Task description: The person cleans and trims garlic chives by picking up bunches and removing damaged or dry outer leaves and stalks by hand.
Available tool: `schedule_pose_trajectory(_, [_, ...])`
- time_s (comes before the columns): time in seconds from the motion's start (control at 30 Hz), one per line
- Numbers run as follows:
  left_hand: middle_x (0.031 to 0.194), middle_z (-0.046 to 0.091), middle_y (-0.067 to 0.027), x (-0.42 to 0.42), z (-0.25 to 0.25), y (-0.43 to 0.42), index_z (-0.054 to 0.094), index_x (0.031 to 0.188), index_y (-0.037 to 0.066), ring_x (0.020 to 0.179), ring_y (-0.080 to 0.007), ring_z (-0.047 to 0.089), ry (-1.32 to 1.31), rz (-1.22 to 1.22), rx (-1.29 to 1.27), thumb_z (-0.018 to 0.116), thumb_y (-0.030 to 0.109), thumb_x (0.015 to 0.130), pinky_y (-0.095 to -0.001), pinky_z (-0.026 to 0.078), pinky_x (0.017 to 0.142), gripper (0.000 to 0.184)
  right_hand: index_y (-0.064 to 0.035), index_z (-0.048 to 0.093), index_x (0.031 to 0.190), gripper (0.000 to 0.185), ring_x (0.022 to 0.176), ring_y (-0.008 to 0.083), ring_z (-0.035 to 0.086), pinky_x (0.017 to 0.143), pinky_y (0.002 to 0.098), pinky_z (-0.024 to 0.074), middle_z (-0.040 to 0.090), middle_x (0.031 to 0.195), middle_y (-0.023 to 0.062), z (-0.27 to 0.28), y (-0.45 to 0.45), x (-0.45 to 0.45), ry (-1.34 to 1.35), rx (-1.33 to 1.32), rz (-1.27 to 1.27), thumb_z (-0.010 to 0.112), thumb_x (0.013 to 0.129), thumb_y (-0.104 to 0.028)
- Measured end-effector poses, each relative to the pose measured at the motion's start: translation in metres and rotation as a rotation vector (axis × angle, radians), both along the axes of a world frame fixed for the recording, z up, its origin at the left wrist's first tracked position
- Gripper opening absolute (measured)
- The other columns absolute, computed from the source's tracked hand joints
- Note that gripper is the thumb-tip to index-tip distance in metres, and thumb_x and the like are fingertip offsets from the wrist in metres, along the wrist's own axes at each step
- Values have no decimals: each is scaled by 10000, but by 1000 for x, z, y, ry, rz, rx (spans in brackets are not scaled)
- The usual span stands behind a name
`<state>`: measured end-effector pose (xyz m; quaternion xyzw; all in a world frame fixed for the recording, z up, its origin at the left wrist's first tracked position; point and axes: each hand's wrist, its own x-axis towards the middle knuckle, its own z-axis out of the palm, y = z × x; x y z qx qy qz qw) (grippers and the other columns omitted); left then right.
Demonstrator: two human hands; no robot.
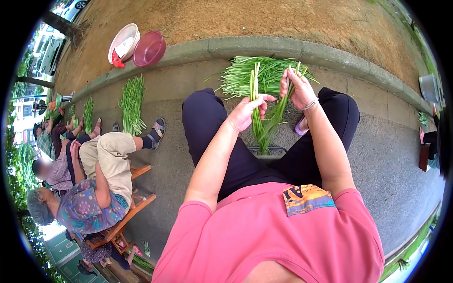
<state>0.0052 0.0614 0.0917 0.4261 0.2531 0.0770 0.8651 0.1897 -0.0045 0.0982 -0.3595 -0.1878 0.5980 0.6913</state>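
Between my knees, my left hand (246, 113) grips a few garlic chives (255, 87), pale stem ends pointing up and green leaves hanging down. To its right, my right hand (301, 92) is closed on more chives, its thumb and fingers pinched near the pale ends. The leaves from both hands (265, 134) hang together and overlap below. Just beyond my hands, a large pile of chives (236, 78) lies on the pavement against the curb. Part of that pile is hidden behind my hands.
A stone curb (188, 53) runs past the pile, with bare soil beyond. A white basin (123, 37) and a maroon basin (149, 48) stand at upper left. Another chive pile (132, 101) lies by a seated person (89, 203). A metal pot (428, 88) is at far right.
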Motion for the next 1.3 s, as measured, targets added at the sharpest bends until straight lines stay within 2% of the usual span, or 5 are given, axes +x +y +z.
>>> schedule_pose_trajectory(0.13, [681, 449, 2, 1, 0, 5, 496, 1050, 23, 583, -84, 407, -36, -102, -72, 418, 251, 910, -233, 370, 548, 279, -101, 488, 842, 180, 437, 46, 304, 405, 201, 225, 372, 559, -49, -4, 5, -2, 67, -82, 105, 473, 905, -269])
schedule_pose_trajectory(0.27, [649, 443, -8, 3, 5, 1, 476, 959, 56, 527, -83, 368, -52, -180, -185, 412, 283, 916, -222, 318, 483, 239, -96, 520, 878, 132, 428, 17, 279, 392, 181, 199, 377, 583, -68, -2, 4, -11, -47, -106, 227, 553, 865, -223])
schedule_pose_trajectory(0.53, [728, 544, -72, 4, 9, 4, 481, 1058, 50, 543, -113, 431, -110, -38, -172, 409, 300, 921, -237, 377, 506, 294, -43, 581, 893, 137, 425, 29, 317, 392, 193, 231, 467, 618, -48, -3, 10, -7, -62, -134, 140, 581, 843, -171])
schedule_pose_trajectory(0.73, [887, 589, -145, 4, 4, 5, 461, 1160, 29, 659, -157, 554, -86, 4, -27, 405, 268, 922, -296, 476, 603, 341, -34, 571, 937, 151, 432, 35, 299, 407, 201, 235, 394, 553, -64, -3, 11, -10, -85, -134, 85, 539, 868, -164])
schedule_pose_trajectory(1.3, [899, 588, -166, 0, 4, -4, 453, 1149, 22, 665, -176, 573, -29, -16, -91, 379, 336, 922, -297, 466, 585, 394, -20, 602, 930, 174, 441, 44, 326, 421, 202, 238, 405, 519, -55, -12, 6, -19, -125, -68, 30, 548, 863, -170])
